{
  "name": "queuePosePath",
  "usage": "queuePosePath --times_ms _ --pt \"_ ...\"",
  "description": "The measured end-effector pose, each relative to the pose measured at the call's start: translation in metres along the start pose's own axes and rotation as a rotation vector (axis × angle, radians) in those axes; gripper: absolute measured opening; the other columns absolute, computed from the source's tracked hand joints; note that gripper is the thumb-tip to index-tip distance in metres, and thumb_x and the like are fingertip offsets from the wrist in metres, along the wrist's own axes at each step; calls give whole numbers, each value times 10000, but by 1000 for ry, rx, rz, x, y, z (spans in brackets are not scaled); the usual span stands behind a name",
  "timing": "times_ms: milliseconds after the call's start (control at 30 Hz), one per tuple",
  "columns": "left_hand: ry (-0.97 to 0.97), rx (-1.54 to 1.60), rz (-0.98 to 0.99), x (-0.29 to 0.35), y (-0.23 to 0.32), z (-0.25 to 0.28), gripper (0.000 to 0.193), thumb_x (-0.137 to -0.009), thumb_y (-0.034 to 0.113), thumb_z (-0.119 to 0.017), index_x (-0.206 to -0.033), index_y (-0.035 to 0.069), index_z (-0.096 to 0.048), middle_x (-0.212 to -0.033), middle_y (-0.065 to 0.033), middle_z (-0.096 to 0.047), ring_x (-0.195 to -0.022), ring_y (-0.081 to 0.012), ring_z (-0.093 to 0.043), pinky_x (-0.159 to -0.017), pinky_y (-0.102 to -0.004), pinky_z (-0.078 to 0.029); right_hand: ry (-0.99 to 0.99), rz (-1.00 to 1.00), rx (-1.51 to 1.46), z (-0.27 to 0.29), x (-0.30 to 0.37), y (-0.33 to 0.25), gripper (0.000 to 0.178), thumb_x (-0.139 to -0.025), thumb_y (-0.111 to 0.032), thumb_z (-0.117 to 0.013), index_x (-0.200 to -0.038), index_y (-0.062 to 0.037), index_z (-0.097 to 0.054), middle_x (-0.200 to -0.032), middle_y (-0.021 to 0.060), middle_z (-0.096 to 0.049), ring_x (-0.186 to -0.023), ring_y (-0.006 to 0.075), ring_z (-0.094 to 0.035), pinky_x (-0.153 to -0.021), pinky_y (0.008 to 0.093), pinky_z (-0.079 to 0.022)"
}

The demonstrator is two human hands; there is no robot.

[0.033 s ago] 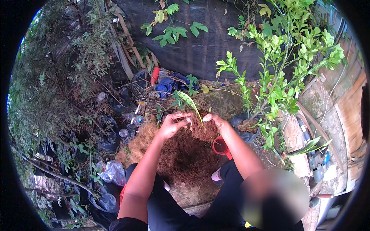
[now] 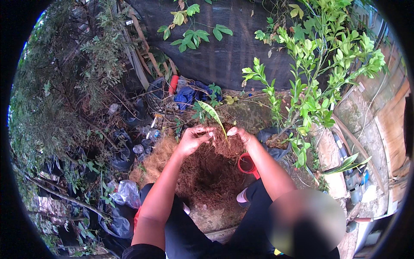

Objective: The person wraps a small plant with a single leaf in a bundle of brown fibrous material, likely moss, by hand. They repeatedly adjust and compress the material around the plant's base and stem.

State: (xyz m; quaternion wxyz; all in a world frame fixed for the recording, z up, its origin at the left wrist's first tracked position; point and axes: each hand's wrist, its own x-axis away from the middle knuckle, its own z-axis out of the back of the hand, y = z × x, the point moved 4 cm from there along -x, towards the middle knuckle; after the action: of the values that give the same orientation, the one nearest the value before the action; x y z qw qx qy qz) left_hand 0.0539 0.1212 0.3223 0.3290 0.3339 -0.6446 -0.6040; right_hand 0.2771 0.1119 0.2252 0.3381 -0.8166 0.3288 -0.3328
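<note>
A small snake plant (image 2: 212,113) with a green, yellow-edged leaf stands in a clump of brown fibre (image 2: 229,149) between my hands. My left hand (image 2: 195,140) is at the clump's left side, with thumb and fingers drawn together on its fibres. My right hand (image 2: 242,135) grips the clump from the right, its thumb close to the leaf's base; its other fingers are mostly hidden. Below lies a wide heap of dark brown fibre (image 2: 211,183). A red cup (image 2: 257,173) with dark contents sits beside the heap, near my right forearm.
Lighter fibre (image 2: 159,157) is piled on the left, near a clear plastic bag (image 2: 127,193). A leafy shrub (image 2: 308,97) rises at the right above a dark planting bag (image 2: 276,151). Dark sheeting (image 2: 241,52) hangs behind. Blue cloth (image 2: 186,98) lies ahead.
</note>
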Motion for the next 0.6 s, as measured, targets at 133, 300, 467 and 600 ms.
queuePosePath --times_ms 133,300,467,600 --pt "57 19 -77 -8 -1 5 177 -896 66 -763 -1049 -22 -745 -936 -37 -718 -747 -109 -660 -682 -276 -541 -83 17 -57 4 -4 -9 818 -726 -415 -696 -1365 70 -534 -1274 236 -645 -1154 362 -645 -1057 484 -486" --pt "115 28 -68 -10 -2 12 143 -915 89 -753 -1011 -18 -752 -882 -30 -728 -742 -95 -648 -683 -269 -550 42 18 -74 24 -13 -4 783 -739 -399 -661 -1356 68 -541 -1266 253 -642 -1150 366 -644 -1066 490 -477" --pt "201 7 5 -10 0 21 155 -906 77 -756 -1019 -28 -743 -915 -47 -726 -752 -122 -675 -714 -281 -554 50 103 -120 34 -15 -7 758 -753 -385 -640 -1360 58 -540 -1261 258 -644 -1153 366 -647 -1066 485 -480" --pt "50 -63 -73 -8 2 12 191 -881 145 -800 -975 -15 -760 -974 -48 -745 -840 -112 -668 -782 -292 -554 83 127 -127 34 -14 -11 734 -760 -362 -630 -1358 54 -544 -1248 250 -654 -1126 355 -663 -1044 480 -499"
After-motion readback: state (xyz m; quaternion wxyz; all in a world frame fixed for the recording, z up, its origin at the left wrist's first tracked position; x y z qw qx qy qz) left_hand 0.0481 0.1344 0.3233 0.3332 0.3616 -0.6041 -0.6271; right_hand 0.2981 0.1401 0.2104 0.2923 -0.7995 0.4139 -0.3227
